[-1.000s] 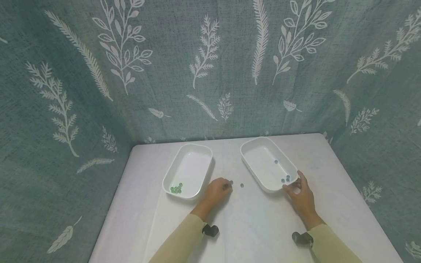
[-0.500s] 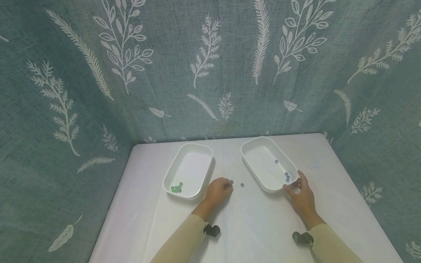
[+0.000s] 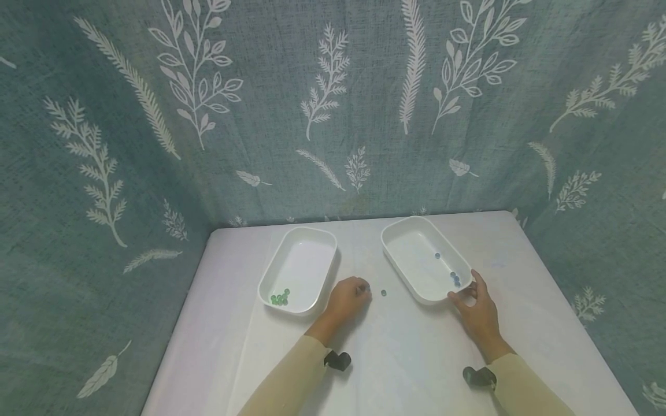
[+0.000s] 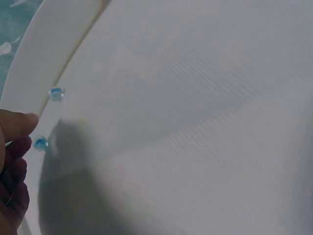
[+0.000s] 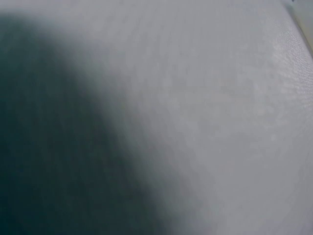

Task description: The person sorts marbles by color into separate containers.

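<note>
My left hand (image 3: 347,298) is low over the white table between two trays, fingers curled. At its thumb and index fingertips is a clear glass marble with blue inside (image 4: 40,143), seemingly pinched; the contact is partly hidden. A second such marble (image 4: 56,93) lies on the table just beyond, apart from the hand. My right hand (image 3: 476,312) grips the near right corner of the right white tray (image 3: 400,271), thumb at the near edge and fingers along the side. Several blue marbles (image 3: 455,279) lie in that tray, mostly at its near right end. The right wrist view shows no hand.
Left of my left hand stands another white tray (image 3: 325,277), with several green marbles (image 3: 279,300) gathered in its near left corner. A white cloth covers the table (image 3: 406,358). Blue-green leaf-patterned curtains (image 3: 270,104) hang behind and at both sides.
My left hand has shifted slightly right, its fingertips now around the nearer loose marble. Blue marbles at the right tray's near end have rolled a little. My right hand stays at the tray corner.
</note>
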`<act>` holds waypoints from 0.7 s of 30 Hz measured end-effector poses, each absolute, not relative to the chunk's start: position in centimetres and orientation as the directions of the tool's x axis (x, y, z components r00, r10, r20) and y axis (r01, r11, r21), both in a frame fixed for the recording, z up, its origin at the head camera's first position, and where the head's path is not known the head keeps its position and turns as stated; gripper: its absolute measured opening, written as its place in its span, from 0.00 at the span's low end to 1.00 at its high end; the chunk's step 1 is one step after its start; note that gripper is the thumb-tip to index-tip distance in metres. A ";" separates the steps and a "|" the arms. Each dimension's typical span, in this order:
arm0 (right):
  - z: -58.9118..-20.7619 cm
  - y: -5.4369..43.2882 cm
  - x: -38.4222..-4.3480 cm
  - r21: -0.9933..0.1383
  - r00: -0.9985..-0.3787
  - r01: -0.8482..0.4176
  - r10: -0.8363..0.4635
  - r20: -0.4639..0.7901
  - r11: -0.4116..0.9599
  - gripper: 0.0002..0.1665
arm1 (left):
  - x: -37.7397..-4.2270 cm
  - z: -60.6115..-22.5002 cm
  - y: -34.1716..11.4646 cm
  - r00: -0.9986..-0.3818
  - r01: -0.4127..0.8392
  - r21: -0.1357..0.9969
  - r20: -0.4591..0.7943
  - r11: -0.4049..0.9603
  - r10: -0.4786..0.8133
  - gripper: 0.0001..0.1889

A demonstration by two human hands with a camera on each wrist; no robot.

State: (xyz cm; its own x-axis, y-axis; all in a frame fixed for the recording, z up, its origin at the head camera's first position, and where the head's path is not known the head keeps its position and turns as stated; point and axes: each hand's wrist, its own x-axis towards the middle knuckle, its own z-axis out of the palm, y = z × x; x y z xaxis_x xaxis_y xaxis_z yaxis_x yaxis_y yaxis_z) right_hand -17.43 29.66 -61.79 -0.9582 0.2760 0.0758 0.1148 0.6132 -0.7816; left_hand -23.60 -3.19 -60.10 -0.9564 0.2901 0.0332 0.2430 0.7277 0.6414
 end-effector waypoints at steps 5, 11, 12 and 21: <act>-61.8 29.7 -17.5 -0.780 -0.957 0.121 0.282 0.073 0.614 0.58 | -23.9 -59.5 -2.5 -0.949 0.276 0.650 0.070 0.707 0.307 0.11; -61.8 29.7 -17.4 -0.780 -0.957 0.125 0.282 0.068 0.613 0.58 | -24.1 -58.8 -1.9 -0.941 0.302 0.639 0.082 0.708 0.327 0.11; -61.9 29.7 -17.4 -0.781 -0.957 0.124 0.281 0.068 0.612 0.58 | -24.2 -58.7 -1.8 -0.940 0.306 0.632 0.084 0.712 0.330 0.11; -62.1 29.8 -17.5 -0.783 -0.956 0.121 0.284 0.074 0.611 0.58 | -25.1 -58.1 -0.6 -0.934 0.336 0.612 0.115 0.716 0.339 0.10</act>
